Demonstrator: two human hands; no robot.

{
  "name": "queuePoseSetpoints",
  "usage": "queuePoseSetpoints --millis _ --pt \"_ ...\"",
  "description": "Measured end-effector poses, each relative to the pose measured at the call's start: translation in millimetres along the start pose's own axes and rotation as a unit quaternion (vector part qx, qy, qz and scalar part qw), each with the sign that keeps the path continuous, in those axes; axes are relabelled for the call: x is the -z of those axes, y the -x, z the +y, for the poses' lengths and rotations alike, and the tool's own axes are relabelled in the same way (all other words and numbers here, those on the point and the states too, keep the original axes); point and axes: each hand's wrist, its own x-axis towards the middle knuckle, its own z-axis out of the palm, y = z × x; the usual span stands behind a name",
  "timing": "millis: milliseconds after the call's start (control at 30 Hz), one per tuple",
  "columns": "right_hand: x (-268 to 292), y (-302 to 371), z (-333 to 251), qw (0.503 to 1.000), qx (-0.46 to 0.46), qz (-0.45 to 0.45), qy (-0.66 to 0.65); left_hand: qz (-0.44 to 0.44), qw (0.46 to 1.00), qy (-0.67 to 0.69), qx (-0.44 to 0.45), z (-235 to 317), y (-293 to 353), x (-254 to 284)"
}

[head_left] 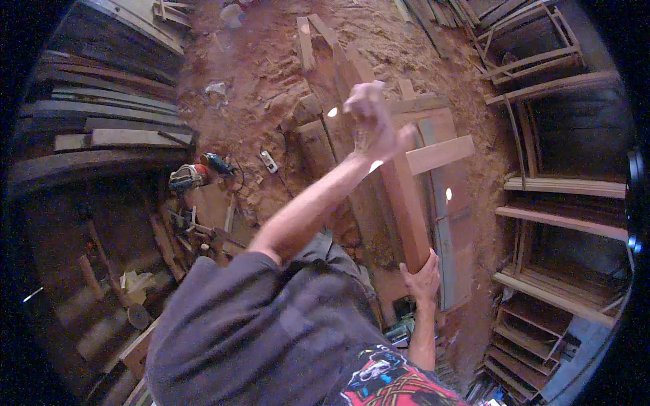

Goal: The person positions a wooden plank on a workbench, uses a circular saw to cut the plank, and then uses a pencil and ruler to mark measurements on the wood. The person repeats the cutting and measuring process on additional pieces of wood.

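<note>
A long reddish-brown wooden beam runs away from me at a slant, over the planks of a low work surface. My right hand grips the beam's near end, thumb on one side and fingers on the other. Farther along, my left hand is over the beam, its arm reaching across from the left. Motion smears its fingers, so its grip is unclear. A short pale board sticks out to the right beside the beam. Just past my left hand, another wooden piece stretches toward the far side.
Sawdust and shavings cover the floor. To the left are stacked planks, a blue power tool, a red and white object and a white power strip. Wooden frames line the right side.
</note>
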Motion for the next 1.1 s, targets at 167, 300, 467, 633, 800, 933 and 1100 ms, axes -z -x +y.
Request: queuePoseSetpoints --millis 167,300,467,633,800,933,1100 --pt "-2.2 -19.9 29.5 0.999 0.011 -0.006 -0.052 -0.468 0.798 0.037 -0.378 16.2 30.3 0.4" --pt "7.7 -29.0 35.1 0.997 -0.008 -0.037 -0.06 -0.43 0.744 -0.081 -0.505 -0.4 55.6 -57.9" --pt "7.3 -25.5 25.0 0.996 -0.016 -0.04 -0.08 -0.447 0.741 -0.017 -0.5 -4.0 37.4 -43.9" --pt "10.2 -41.1 -27.2 0.998 0.001 -0.014 -0.066 -0.491 0.713 -0.035 -0.5 -29.8 3.1 -23.6" --pt "-0.2 -45.9 -44.4 0.998 0.007 0.006 -0.058 -0.485 0.705 -0.02 -0.517 -41.5 -16.6 -12.6" --pt "-12.1 -44.4 -44.4 0.997 0.03 0.043 -0.051 -0.53 0.674 -0.041 -0.512 -36.1 -28.5 -8.3" --pt "-20.0 -44.0 -26.2 0.992 0.055 0.085 -0.073 -0.565 0.664 -0.068 -0.485 -21.0 -20.7 -22.9"
